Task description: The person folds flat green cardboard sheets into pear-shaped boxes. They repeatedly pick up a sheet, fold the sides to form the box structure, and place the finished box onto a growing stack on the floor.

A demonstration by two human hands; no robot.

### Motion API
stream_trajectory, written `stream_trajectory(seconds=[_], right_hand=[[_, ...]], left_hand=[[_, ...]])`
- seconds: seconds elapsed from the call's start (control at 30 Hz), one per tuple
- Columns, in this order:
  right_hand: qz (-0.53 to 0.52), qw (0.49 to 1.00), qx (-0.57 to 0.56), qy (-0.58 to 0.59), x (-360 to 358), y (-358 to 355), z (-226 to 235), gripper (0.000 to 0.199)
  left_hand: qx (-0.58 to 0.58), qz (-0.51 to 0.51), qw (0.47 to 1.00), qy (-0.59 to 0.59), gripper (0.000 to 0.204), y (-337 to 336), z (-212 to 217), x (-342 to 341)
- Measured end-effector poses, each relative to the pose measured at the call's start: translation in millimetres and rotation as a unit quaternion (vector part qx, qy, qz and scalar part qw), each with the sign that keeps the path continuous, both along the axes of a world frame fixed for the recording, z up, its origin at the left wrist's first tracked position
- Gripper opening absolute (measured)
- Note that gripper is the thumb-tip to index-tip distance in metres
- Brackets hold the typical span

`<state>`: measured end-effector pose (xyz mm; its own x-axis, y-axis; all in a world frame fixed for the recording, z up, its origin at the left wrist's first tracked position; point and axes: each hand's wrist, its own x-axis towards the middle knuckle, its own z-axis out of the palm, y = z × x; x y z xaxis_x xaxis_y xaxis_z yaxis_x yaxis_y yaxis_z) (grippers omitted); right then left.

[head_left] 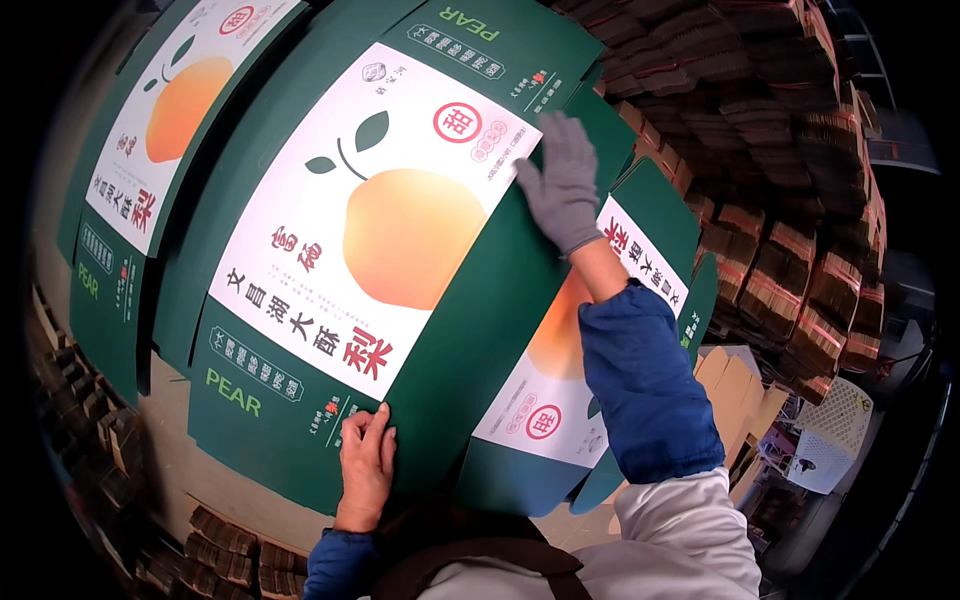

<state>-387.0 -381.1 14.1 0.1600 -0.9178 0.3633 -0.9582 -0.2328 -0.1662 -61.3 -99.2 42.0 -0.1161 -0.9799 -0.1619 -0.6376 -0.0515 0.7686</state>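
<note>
Cardboard stacks flank green carton.

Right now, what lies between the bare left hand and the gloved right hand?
The head view shows only plain green cardboard between the left hand and right hand.

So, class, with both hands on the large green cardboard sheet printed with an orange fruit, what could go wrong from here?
The bare left hand lies near the edge of the green cardboard sheet, so sliding might cut the skin. The grey-gloved right hand is spread flat and could slip on the sheet. At the upper right, brown cardboard bundles stacked in layers might topple if bumped.
</note>
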Motion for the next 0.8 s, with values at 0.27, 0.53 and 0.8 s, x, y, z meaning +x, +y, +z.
stream_trajectory(seconds=[0.27, 0.53, 0.8], right_hand=[[0.141, 0.968, 0.142, 0.151, 33, -44, 6, 0.067], [0.069, 0.985, 0.041, 0.155, 17, -85, -15, 0.056], [0.121, 0.977, 0.059, 0.163, 122, 32, -3, 0.06]], left_hand=[[0.019, -0.007, 1.0, -0.02, 0.038, 3, -1, -1], [-0.015, 0.003, 1.0, 0.007, 0.04, 0, -9, 6], [0.01, 0.038, 0.995, 0.095, 0.037, 6, -12, 17]])
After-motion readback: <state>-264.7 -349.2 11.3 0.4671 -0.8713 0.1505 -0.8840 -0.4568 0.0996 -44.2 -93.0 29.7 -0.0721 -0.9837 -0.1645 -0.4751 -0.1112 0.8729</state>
